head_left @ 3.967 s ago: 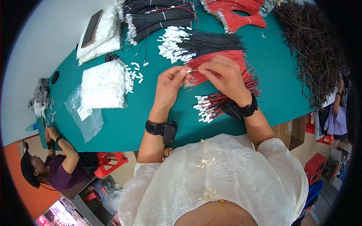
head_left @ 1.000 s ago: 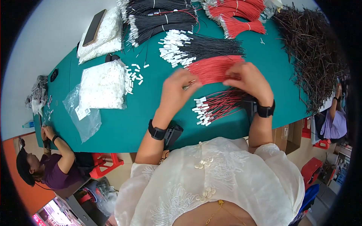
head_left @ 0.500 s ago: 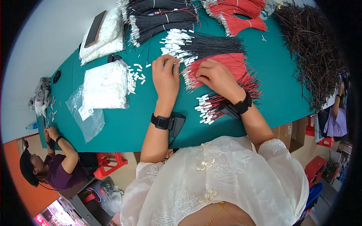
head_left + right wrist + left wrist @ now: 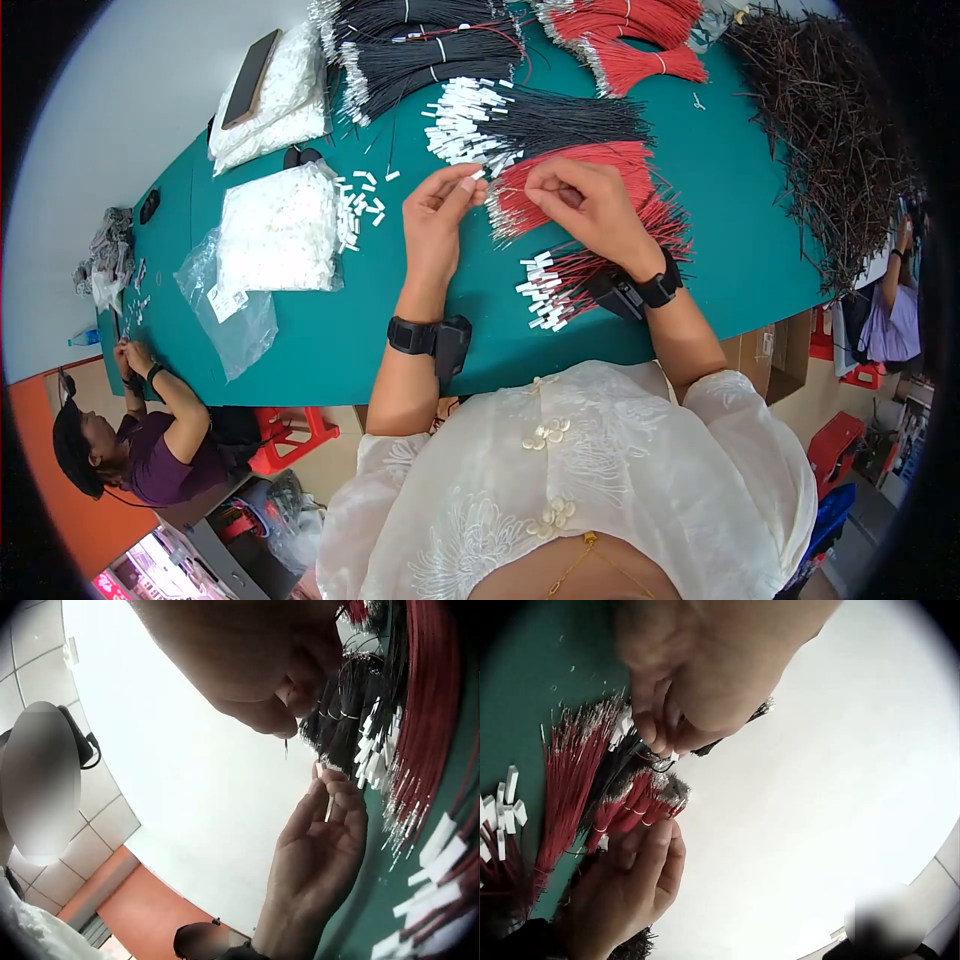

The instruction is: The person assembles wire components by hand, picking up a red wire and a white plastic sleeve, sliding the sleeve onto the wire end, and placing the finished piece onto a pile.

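Note:
Between thumb and fingertips, my left hand (image 4: 432, 222) pinches a small white connector housing (image 4: 478, 175), near the white-tipped end of the black wires (image 4: 570, 115). In the right wrist view a second white piece (image 4: 330, 808) shows between its fingers. My right hand (image 4: 592, 208) is a short way to the right, above the red wires (image 4: 610, 160). It pinches a thin wire (image 4: 286, 746), whose metal tip sticks out below the fingers in the right wrist view. The wire tip and the housing are apart. Most of that wire is hidden by the right hand.
Loose white housings (image 4: 360, 205) lie beside a full plastic bag (image 4: 275, 230) at left. Nearer me are red wires with white ends (image 4: 545, 290). Tied black bundles (image 4: 430, 55) and red bundles (image 4: 640, 60) are behind; a brown twig-like heap (image 4: 830, 140) stands right. Another person (image 4: 150, 440) sits left.
My hands were close together, then moved apart. The left went to the white-ended black wires and has turned to show a white housing in its fingers. The right came back left over the red wires.

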The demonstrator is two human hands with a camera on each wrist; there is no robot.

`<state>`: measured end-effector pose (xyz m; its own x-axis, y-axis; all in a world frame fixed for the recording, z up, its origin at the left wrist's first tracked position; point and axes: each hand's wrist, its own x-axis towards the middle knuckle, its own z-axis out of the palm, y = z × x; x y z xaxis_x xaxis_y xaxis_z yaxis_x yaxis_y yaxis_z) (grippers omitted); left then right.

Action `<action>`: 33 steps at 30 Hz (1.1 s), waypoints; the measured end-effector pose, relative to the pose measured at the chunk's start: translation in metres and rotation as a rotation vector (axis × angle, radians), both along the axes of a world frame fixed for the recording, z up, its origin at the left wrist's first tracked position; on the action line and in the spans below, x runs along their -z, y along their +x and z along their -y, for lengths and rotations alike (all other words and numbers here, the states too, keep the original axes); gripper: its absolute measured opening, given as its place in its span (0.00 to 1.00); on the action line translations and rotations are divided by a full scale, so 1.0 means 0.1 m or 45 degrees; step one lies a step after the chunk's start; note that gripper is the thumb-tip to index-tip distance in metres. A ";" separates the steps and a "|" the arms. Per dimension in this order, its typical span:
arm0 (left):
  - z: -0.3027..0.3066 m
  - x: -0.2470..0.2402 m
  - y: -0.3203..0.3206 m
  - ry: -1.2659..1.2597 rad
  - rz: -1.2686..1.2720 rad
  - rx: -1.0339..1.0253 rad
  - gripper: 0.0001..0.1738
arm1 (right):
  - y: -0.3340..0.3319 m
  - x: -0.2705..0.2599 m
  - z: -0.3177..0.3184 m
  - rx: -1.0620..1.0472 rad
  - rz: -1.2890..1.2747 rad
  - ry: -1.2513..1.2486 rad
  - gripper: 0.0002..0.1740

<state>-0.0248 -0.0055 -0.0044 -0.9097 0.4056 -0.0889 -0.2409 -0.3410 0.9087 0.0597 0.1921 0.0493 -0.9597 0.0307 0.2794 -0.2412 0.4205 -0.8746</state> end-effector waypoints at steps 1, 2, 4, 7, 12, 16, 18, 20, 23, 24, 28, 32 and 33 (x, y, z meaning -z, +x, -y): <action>-0.01 0.00 0.01 -0.001 0.001 0.003 0.12 | 0.00 0.02 0.00 0.042 -0.085 0.026 0.04; -0.02 0.01 0.03 -0.035 -0.036 -0.011 0.12 | 0.00 0.04 -0.01 0.084 -0.169 0.052 0.05; -0.04 0.02 0.05 -0.103 -0.113 -0.039 0.12 | 0.01 0.05 -0.02 0.107 -0.172 0.096 0.05; -0.04 -0.01 0.07 -0.168 -0.151 -0.016 0.12 | 0.01 0.06 -0.04 0.141 -0.182 0.186 0.07; -0.07 -0.02 0.11 -0.207 -0.192 -0.014 0.11 | -0.02 0.05 -0.04 0.159 -0.358 0.279 0.06; -0.07 -0.04 0.12 -0.199 -0.200 0.006 0.11 | -0.03 0.04 -0.07 0.115 -0.482 0.428 0.08; -0.07 -0.04 0.13 -0.197 -0.200 0.001 0.10 | -0.03 0.04 -0.06 0.106 -0.455 0.421 0.09; -0.08 -0.03 0.13 -0.192 -0.202 -0.004 0.09 | -0.03 0.03 -0.05 0.108 -0.449 0.414 0.09; -0.06 0.00 0.11 -0.203 -0.200 0.019 0.10 | -0.02 0.03 -0.04 0.116 -0.436 0.401 0.09; -0.05 0.01 0.11 -0.209 -0.197 0.031 0.11 | -0.03 0.03 -0.05 0.118 -0.456 0.402 0.08; -0.06 0.02 0.11 -0.180 -0.165 0.047 0.12 | -0.02 0.02 -0.04 0.118 -0.488 0.413 0.08; -0.06 0.03 0.12 -0.097 -0.114 0.058 0.12 | -0.02 0.01 -0.02 0.110 -0.473 0.422 0.08; -0.06 0.04 0.12 -0.098 -0.113 0.059 0.12 | -0.01 0.02 -0.01 0.110 -0.472 0.414 0.08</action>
